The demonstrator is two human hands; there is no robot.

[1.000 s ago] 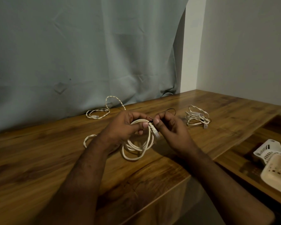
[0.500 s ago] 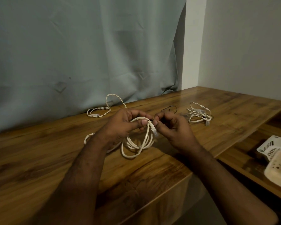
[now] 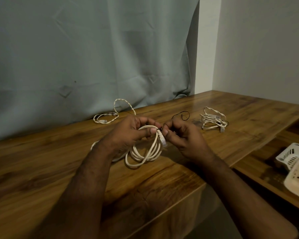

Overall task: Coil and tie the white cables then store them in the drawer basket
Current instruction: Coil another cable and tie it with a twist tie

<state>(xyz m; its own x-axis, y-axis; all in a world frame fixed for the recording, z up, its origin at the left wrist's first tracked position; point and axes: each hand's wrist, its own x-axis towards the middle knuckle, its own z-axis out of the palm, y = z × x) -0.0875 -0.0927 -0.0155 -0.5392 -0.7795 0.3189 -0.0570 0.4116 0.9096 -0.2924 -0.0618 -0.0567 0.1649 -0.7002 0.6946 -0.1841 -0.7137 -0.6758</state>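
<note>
Tying step, first coil in hand. The left hand point(image 3: 128, 133) grips the top of a coiled white cable point(image 3: 145, 152), thumb and fingers curled round the gathered loops, which hang down to the wooden table point(image 3: 41, 169) directly below. The right hand point(image 3: 181, 135) meets it at the top of this coil, fingertips pinching a thin black tie point(image 3: 158, 129) against the bundle; the cable's clear plug point(image 3: 163, 141) dangles just beside the pinch. Whether the tie is already wrapped fully round cannot be told.

Judged next move: the tie must be drawn round all loops and twisted shut while the left hand's grip keeps them from springing apart.

Count: three white cables. One is the held coil; a second, bundled cable point(image 3: 213, 120) lies to the right of the held coil, apparently bound already; a third, twisted loose cable point(image 3: 110, 114) lies behind and left of it, near the curtain point(image 3: 93, 57). One further black tie point(image 3: 183, 115) lies behind the right hand. Two white baskets point(image 3: 295, 157), nested or overlapping, sit far right of the held coil, on a lower surface.
</note>
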